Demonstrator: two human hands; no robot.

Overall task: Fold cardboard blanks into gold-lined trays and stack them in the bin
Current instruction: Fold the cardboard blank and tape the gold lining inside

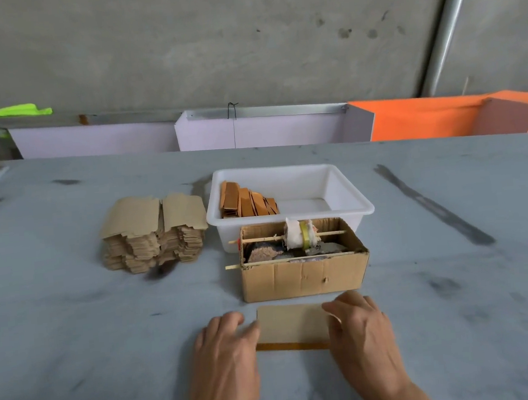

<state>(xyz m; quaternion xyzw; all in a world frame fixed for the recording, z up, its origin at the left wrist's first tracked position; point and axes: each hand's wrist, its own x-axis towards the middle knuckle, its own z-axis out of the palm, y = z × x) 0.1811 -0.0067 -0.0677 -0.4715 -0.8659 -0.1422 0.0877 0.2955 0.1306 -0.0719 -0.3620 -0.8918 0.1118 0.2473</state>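
Pressing blank flat, left hand and right hand fingers relaxed at ends; feeling light, stiff; gripping edges likely best.

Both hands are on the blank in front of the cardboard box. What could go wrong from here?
1. The left hand and right hand hold only the ends of the blank, so it may slip on the table and crease crooked.
2. The cardboard box sits just behind the blank, so a rising flap could catch it.
3. The box also stands before the bin, an obstacle when stacking.
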